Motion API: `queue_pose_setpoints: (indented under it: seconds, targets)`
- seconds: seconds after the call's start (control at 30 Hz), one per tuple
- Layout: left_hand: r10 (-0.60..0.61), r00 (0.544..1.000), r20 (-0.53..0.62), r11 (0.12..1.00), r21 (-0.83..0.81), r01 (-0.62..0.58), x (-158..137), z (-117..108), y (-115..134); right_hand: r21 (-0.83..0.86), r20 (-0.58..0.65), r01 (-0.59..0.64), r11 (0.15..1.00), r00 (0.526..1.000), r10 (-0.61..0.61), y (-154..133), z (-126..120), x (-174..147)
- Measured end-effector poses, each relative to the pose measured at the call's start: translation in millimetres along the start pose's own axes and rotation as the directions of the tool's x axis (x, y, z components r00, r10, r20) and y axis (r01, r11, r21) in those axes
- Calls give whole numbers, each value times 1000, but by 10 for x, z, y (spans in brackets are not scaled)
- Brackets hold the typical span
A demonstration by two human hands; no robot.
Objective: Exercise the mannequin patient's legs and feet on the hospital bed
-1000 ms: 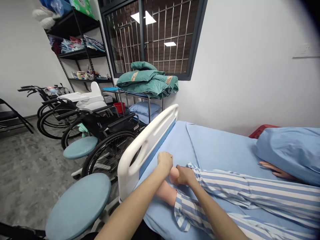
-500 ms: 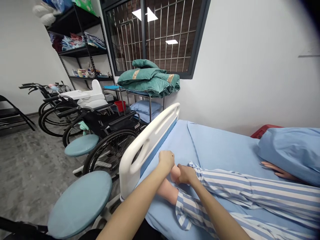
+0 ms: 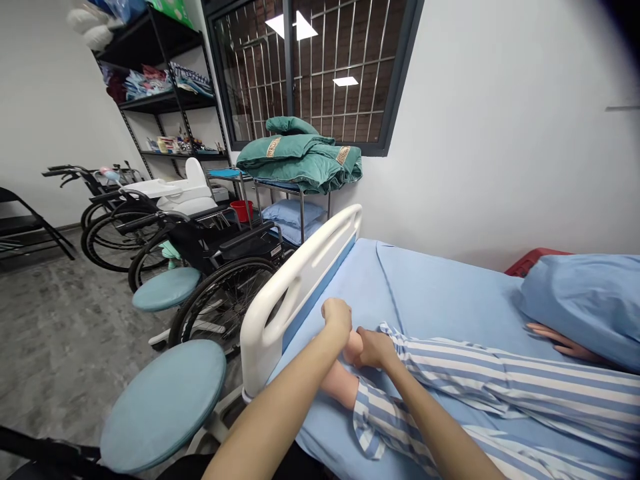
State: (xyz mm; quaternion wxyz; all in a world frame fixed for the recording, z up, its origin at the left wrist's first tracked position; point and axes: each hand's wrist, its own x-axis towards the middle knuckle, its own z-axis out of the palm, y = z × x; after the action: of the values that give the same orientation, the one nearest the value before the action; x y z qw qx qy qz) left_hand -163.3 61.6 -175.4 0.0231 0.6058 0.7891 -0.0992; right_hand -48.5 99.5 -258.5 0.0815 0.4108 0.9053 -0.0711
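Note:
On the bed lies a figure in blue-and-white striped trousers. My right hand is wrapped round the ankle of its far foot, just below the trouser cuff. My left hand is closed over the front part of that same foot, its fingers curled and mostly turned away from me. Below my left forearm shows the near lower leg, bare above a loose striped cuff; its foot is hidden behind the forearm.
A white footboard edges the blue-sheeted bed. Left of it stand round stools and wheelchairs. Green folded quilts sit on a rack under the window. At the right, a hand pokes from under blue fabric.
My left hand has tipped slightly over the foot, its wrist bending a little. My right hand keeps its hold on the ankle. The whole view has shifted slightly.

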Motion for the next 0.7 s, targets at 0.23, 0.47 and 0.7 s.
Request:
queue_pose_setpoints:
  seconds: [0.23,0.47,0.7]
  targets:
    - [-83,986,142,984,166,59,48,4,195,0,8,27,1000,1000,-27,33,44,38]
    - [-26,991,130,979,206,-1,134,117,224,10,24,12,1000,1000,-12,32,52,49]
    - [69,997,-22,994,82,-67,119,199,186,10,30,0,1000,1000,0,32,39,50]
